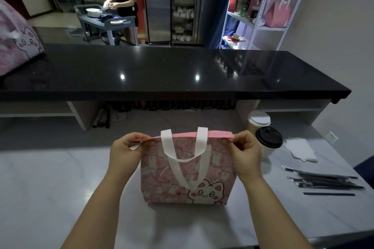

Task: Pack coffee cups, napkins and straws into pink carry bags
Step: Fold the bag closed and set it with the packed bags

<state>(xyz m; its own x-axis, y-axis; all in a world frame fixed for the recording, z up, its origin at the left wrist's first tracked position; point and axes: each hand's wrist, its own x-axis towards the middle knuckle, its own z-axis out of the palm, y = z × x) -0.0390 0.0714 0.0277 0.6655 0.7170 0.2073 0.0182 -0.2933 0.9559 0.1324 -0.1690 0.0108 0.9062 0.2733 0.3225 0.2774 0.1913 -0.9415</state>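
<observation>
bag mouth first: the pink carry bag (188, 178) stands upright at lower centre of the frame on the pale, marble-look surface (50, 178). its top rim runs left-right as one thin flat line, so the mouth looks shut or nearly so. the left hand (126, 147) pinches the left end of that rim btwn thumb and fingers, and the right hand (245, 148) pinches the right end the same way. each grip is closed down on the fabric edge and holds nothing else.

everything to be packed lies right of the bag, so the right hand is the nearer one. the black-lid cup (268, 139) stands upright just beside and beyond that hand, w/ the white-lid cup (258, 121) close behind it, higher in the frame. the napkins (301, 149) lie further right. the straws (323, 181) lie flat at the right edge, long axes roughly left-right. prob next: spread the rim front-to-back before anything goes in from above.

materials: the bag looks like soft matte non-woven fabric w/ a cartoon cat print. it'll likely sag unless one grip keeps the rim up. its white handle (184, 147) is a flat strap flopped down the front in a u. the cups look like paper w/ plastic lids, rigid enough but top-heavy if full. the napkins are thin, white and limp. the straws are slim, in dark wrappers, and could roll.

the black counter (162, 66) across mid frame is glossy, w/ a second pink bag (16, 42) at upper left.
</observation>
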